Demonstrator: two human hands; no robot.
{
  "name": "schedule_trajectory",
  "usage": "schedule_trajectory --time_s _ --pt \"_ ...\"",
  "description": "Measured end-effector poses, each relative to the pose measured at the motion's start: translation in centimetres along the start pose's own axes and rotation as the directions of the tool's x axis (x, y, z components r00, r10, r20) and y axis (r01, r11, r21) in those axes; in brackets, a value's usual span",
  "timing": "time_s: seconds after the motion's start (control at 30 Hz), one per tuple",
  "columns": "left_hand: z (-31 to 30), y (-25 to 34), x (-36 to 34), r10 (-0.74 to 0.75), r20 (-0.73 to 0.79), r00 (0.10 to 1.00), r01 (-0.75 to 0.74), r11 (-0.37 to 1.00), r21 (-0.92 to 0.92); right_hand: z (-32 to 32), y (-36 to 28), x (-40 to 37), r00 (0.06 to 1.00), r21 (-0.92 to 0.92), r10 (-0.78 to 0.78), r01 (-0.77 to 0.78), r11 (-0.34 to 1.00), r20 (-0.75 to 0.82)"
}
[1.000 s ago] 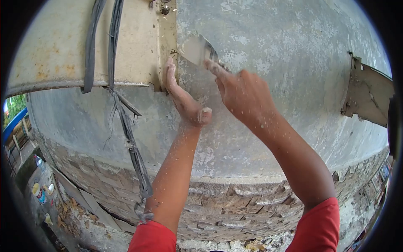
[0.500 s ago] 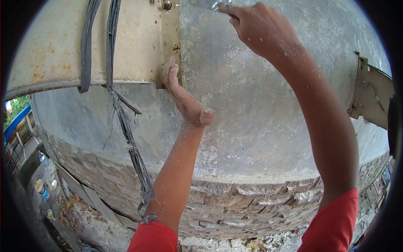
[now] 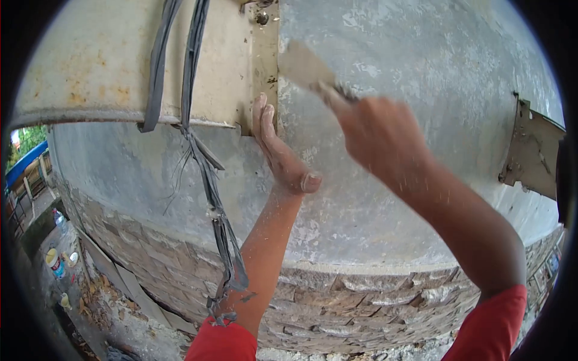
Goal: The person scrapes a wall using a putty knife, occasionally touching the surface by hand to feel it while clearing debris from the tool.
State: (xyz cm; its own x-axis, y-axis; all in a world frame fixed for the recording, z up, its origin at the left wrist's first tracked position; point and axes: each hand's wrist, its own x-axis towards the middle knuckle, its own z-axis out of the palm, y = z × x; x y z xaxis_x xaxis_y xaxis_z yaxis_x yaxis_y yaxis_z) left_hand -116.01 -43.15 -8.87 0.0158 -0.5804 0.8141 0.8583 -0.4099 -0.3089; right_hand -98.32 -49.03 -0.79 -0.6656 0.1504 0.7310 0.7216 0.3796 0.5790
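My right hand (image 3: 376, 129) is wrapped round the handle of a scraper (image 3: 307, 65), whose wide blade is blurred and points up and left, in front of the grey wall (image 3: 373, 222) with its patchy, flaking paint. My left hand (image 3: 280, 147) presses with its palm side at the edge of the cream metal panel (image 3: 138, 66), fingers upward and thumb apart; nothing is in it. Pale dust covers the left hand, and specks show on both forearms. Dark strips (image 3: 195, 72) hang over the panel and down past my left forearm.
Rough stone cladding (image 3: 361, 301) runs below the painted wall. A metal bracket (image 3: 533, 147) sticks out at the right. At the lower left are a tub (image 3: 54, 263), a plastic bottle (image 3: 59, 221) and rubble on the ground.
My right hand has come down with the scraper, whose blade now shows fully. My left hand keeps its place at the panel edge, while the whole view has shifted slightly.
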Motion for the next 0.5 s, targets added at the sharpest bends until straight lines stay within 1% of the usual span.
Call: schedule_trajectory --time_s 0.03,0.07,0.13,0.17,0.23,0.27,0.33,0.37,0.4,0.47,0.5 --pt "0.0 0.4 -0.1 -0.018 0.013 1.000 0.017 1.000 0.025 0.3 0.0 -0.9 0.997 0.016 -0.073 0.073 0.997 0.011" --pt "-0.1 0.9 -0.2 -0.037 0.029 0.999 0.036 0.998 0.047 0.7 0.2 -1.3 0.997 0.016 -0.078 0.077 0.997 0.019" --pt "0.0 0.7 -0.2 -0.029 0.022 0.999 0.028 0.999 0.039 -0.3 0.7 -1.1 0.980 0.004 -0.054 0.055 0.998 0.189" --pt "0.0 0.7 -0.2 -0.022 0.024 0.999 0.022 0.999 0.030 -0.6 1.5 0.0 0.981 0.004 -0.053 0.053 0.999 0.187" --pt "-0.1 0.6 -0.2 -0.017 0.036 0.999 0.016 1.000 0.025 -0.9 3.4 3.3 0.991 0.095 0.083 -0.093 0.991 0.109" --pt "-0.2 0.6 -0.2 -0.015 0.045 0.999 0.014 1.000 0.023 -0.7 3.2 3.4 0.991 0.093 0.082 -0.092 0.991 0.109" --pt "0.1 0.3 0.1 -0.004 0.037 0.999 0.003 1.000 0.013 -0.7 2.0 3.4 0.995 0.093 0.050 -0.058 0.994 0.084" --pt "-0.1 0.4 -0.2 -0.007 0.039 0.999 0.007 1.000 0.007 -0.8 1.4 2.0 0.992 0.106 0.022 -0.035 0.994 0.126" --pt "-0.2 0.5 -0.3 -0.014 0.039 0.999 0.013 1.000 0.009 -0.5 0.6 0.2 0.991 0.106 0.017 -0.032 0.994 0.131" --pt "-0.2 0.7 -0.3 -0.060 0.061 0.996 0.058 0.998 0.024 0.6 0.0 -2.7 0.976 0.112 -0.101 0.080 0.990 0.194" --pt "-0.1 0.8 -0.3 -0.058 0.056 0.997 0.056 0.998 0.027 1.0 0.2 -2.8 0.976 0.110 -0.104 0.084 0.990 0.191"
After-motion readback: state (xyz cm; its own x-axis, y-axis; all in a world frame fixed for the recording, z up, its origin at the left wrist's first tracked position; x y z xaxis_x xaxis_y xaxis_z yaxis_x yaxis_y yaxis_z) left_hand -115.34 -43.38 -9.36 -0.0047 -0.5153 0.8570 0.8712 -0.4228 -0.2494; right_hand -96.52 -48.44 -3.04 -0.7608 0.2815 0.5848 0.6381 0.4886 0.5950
